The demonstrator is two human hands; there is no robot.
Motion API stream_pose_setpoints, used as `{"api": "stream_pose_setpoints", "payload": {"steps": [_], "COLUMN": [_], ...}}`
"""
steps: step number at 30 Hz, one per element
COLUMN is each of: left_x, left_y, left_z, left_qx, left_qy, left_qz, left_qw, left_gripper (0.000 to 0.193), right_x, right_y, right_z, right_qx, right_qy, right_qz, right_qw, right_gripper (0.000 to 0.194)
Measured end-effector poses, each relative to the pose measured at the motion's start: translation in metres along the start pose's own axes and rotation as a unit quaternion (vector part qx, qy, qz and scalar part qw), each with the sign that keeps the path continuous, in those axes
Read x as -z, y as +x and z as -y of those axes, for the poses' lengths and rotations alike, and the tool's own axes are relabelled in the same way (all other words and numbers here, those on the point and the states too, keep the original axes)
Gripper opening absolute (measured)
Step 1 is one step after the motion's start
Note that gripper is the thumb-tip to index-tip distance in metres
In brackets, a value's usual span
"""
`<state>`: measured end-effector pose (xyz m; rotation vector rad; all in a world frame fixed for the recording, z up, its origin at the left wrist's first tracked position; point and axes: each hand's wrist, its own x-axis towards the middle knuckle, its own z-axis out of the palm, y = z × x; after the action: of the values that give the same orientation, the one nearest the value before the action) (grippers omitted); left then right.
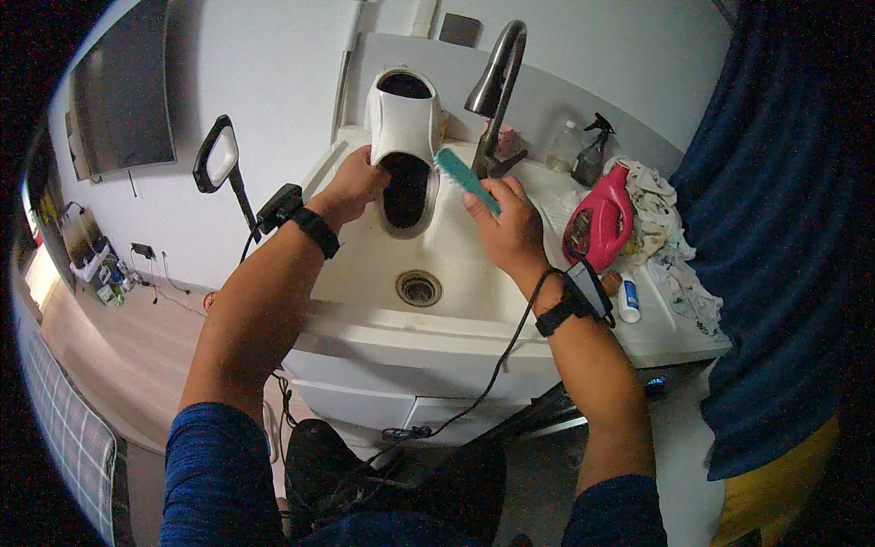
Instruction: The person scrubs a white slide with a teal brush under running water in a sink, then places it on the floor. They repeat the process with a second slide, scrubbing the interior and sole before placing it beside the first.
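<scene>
A white slide sandal (405, 126) with a dark footbed leans over the back of the cream sink basin (472, 273), toe end up. My left hand (354, 184) grips the sandal's left edge, below its strap. A green scrub brush (465, 179) with pale bristles is in my right hand (511, 225), its head close against the sandal's right side. Whether the bristles touch the sandal, I cannot tell. Below the heel end sits the metal drain (418, 288) in the basin floor.
The faucet (502, 89) arches behind the brush. To the right stand a pink jug (600, 222), a spray bottle (592, 154), a clear bottle (562, 145), crumpled cloths (660, 225) and a white tube (629, 301). A black cable (502, 355) hangs from my right wrist.
</scene>
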<state>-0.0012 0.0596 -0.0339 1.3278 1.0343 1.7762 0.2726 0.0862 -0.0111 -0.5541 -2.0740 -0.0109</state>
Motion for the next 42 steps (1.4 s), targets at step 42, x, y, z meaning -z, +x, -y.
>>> {"api": "stream_pose_setpoints", "payload": {"steps": [42], "left_x": [-0.016], "left_y": [-0.016], "left_z": [-0.081], "left_qx": [0.009], "left_qy": [-0.051], "left_qz": [-0.215], "left_qw": [0.975], "left_gripper": [0.022], "right_x": [0.003], "right_y": [0.009], "right_z": [-0.012], "right_qx": [-0.092], "right_qy": [0.014], "right_qz": [0.021], "right_qw": [0.995], "right_gripper": [0.034]}}
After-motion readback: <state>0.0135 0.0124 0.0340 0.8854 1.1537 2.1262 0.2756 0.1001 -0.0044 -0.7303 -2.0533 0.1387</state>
